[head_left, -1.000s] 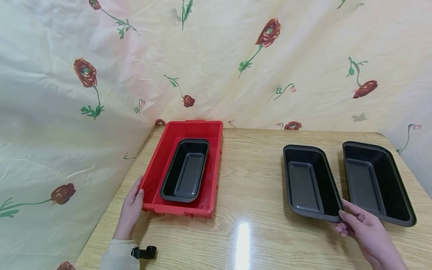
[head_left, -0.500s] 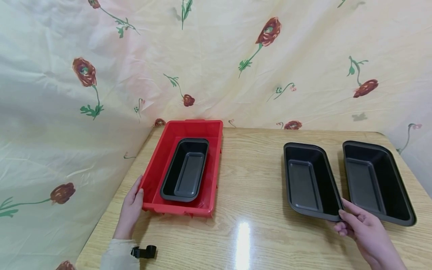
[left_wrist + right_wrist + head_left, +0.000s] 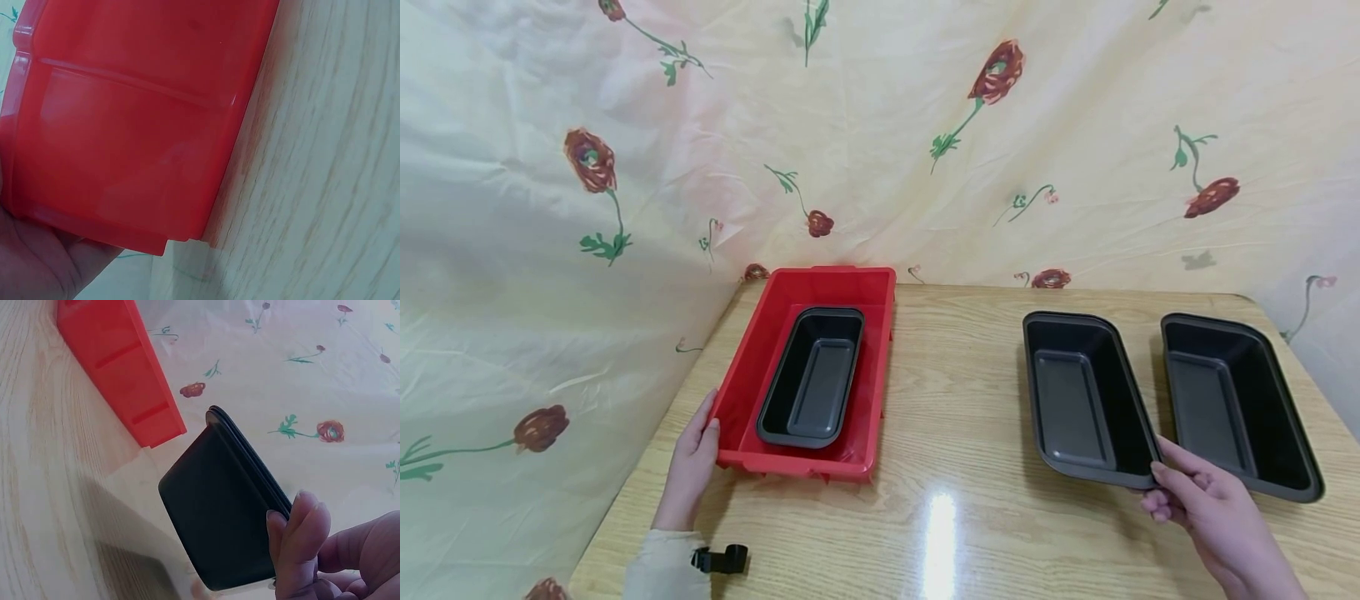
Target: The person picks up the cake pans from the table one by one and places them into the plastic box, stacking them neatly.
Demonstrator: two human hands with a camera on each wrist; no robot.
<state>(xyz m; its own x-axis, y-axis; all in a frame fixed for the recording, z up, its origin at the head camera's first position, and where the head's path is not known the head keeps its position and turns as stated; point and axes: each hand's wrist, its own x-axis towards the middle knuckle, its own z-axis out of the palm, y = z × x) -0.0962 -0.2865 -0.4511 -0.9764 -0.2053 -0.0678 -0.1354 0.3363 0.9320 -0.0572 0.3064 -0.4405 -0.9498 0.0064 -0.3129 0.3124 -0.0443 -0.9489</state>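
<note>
Pan pinched by my right hand moved slightly toward the red tray, still outside; left hand grips tray.

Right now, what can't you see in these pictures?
Head view: part of the red plastic tray, covered by the black loaf pan inside.
Head view: a corner of the rightmost loaf pan, behind the right hand.
Left wrist view: part of the left hand, cut off by the left edge.
Right wrist view: inside of the held loaf pan, hidden by its wall.
</note>
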